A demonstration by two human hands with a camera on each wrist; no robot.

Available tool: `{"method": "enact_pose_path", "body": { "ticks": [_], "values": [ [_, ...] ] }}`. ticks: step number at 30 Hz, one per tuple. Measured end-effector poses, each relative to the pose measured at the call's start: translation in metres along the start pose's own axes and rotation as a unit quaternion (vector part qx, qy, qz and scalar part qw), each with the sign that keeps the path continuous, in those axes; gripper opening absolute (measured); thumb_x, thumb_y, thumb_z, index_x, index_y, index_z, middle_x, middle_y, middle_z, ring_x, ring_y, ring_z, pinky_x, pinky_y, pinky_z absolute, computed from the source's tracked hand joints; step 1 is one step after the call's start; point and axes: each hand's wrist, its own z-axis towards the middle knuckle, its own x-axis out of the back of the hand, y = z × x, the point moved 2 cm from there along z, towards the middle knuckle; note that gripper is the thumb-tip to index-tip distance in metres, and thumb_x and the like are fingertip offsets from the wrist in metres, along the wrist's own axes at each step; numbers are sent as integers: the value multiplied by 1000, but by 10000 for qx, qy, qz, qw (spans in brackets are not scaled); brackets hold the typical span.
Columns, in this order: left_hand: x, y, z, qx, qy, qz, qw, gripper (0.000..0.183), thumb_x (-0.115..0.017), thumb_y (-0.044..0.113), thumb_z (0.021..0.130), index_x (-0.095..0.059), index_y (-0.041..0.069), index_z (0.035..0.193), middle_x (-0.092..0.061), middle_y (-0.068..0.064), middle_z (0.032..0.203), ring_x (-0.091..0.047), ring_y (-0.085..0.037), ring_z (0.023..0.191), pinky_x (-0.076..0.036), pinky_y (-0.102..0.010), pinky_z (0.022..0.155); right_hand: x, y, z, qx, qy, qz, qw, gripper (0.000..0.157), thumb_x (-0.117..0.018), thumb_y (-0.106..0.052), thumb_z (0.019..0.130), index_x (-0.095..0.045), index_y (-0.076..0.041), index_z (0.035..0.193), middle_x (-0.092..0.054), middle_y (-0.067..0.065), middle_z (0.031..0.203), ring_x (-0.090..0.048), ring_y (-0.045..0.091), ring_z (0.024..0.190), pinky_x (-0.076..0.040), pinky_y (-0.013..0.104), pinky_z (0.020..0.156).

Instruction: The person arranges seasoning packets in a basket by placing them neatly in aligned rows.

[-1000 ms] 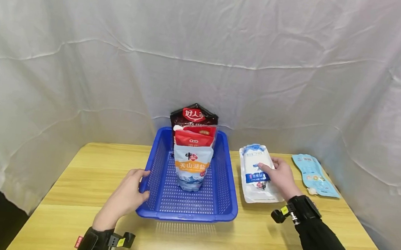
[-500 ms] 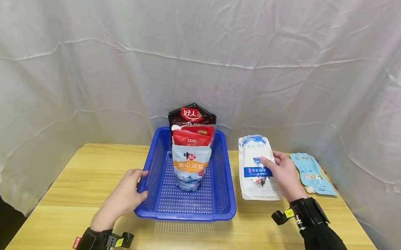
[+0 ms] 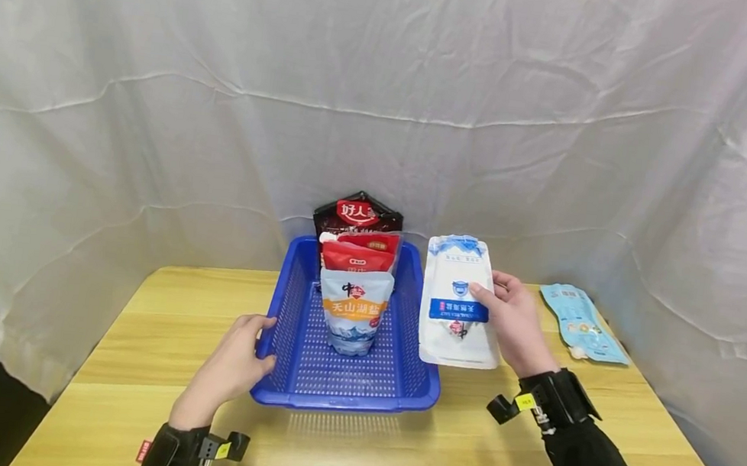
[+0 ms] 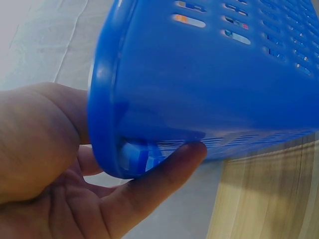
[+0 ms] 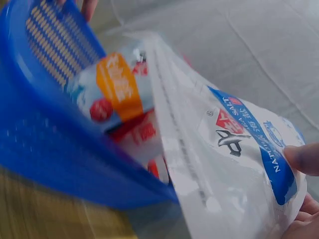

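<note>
A blue plastic basket (image 3: 361, 404) with slotted walls stands on the table. My left hand (image 3: 227, 366) grips its left rim; the left wrist view shows the thumb and fingers on either side of the basket wall (image 4: 199, 94). My right hand (image 3: 518, 326) pinches a white bag of sea salt (image 3: 433, 340) by its right edge, thumb on the printed front. This bag is raised beside and partly over the basket's right rim. Inside the basket a light-blue and orange salt pouch (image 3: 353, 315) stands upright, in front of red pouches (image 3: 350, 259) and a black packet (image 3: 347, 224).
A light-blue pouch with a pale spout cap (image 3: 584, 330) lies at the right on the wooden table (image 3: 147, 338). Grey-white cloth (image 3: 387, 111) hangs behind and along both sides.
My right hand has lifted the white salt bag off the table and carried it left to the basket's right side. The left hand keeps its hold on the rim.
</note>
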Motion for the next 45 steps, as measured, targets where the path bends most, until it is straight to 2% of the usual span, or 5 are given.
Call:
{"method": "enact_pose_path", "body": {
  "ticks": [16,22,30,35,45],
  "values": [
    [0,5,1,472,-31,-142,9988,71,-75,9,94,-38,-8,153,-38,-36,151,-55,-51,126,-54,-64,96,-39,-13,-26,143,-448,766,9960,49,-61,-14,106,-35,4,144,-57,27,134,-71,16,100,-61,28,87],
    [3,18,5,582,723,-541,9942,76,-71,24,97,-32,-1,158,-34,-28,157,-50,-46,135,-53,-64,100,-51,-16,-34,124,-589,664,9960,48,-62,-14,105,-38,2,143,-58,27,135,-71,22,102,-62,32,88],
    [-2,51,9,-339,1583,-1714,9718,64,-71,18,99,-42,3,154,-48,-18,151,-55,-37,132,-50,-57,107,-61,-19,-42,153,-698,432,9965,45,-65,-14,104,-44,1,141,-62,26,129,-72,24,98,-62,30,86],
    [-10,67,12,-621,1423,-2274,9613,63,-71,21,100,-44,5,154,-51,-16,151,-60,-33,130,-53,-53,104,-64,-17,-46,194,-938,392,9946,47,-67,-14,103,-45,2,141,-65,26,125,-73,23,95,-62,29,85],
    [-19,83,17,-576,451,-3183,9452,64,-70,27,101,-42,7,155,-52,-16,150,-60,-34,130,-55,-49,102,-70,-23,-54,183,-1385,202,9900,45,-65,-10,103,-46,5,140,-65,26,123,-72,22,93,-62,28,82]
  ]
}}
